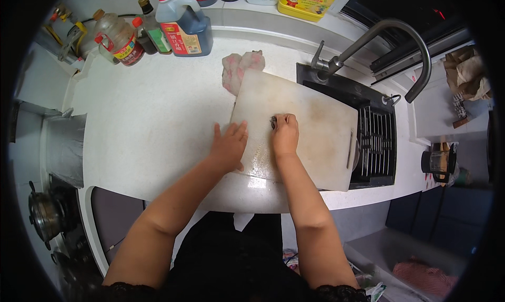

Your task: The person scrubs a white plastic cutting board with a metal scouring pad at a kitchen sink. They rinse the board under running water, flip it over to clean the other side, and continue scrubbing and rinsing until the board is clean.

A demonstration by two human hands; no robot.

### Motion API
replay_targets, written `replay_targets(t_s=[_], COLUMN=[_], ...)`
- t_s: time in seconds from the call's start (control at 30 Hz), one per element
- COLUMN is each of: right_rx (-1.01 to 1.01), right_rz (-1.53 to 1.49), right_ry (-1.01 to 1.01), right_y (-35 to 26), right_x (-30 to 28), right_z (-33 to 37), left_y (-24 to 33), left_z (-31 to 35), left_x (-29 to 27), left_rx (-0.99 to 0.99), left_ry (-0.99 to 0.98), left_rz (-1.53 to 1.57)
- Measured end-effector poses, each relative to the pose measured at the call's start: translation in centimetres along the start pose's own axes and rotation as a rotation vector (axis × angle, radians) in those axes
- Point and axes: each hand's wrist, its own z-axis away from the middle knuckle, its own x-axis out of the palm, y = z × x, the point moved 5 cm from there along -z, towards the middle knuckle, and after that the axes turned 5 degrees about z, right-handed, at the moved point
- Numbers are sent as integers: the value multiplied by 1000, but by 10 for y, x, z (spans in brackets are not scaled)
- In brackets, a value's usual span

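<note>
From my distant post, I judge that the step in hand is scrubbing the large, pale, rectangular cutting board (321, 136), which lies on the white, smooth countertop (158, 107) and reaches partly over the black sink (368, 94). The bare right hand (285, 136) has its fingers curled closed around a small, dark, crumpled-looking object (273, 123) at the board's surface, while the bare left hand (229, 147), fingers spread and gripping nothing, rests across its left edge. I think the next move calls for this left hand to steady the board during right-hand strokes toward the wet droplets (259, 161).
</note>
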Motion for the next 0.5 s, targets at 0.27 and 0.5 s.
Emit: replay_targets(t_s=[0.27,0.5], right_rx=[-185,9], right_rz=[-148,24], right_ry=[-176,102], right_y=[-24,9], right_x=[0,17], right_z=[80,-39], left_y=[-2,3], left_z=[1,0], left_x=[4,-1], left_rx=[-21,-14], left_ry=[-21,-27], left_rz=[4,-11])
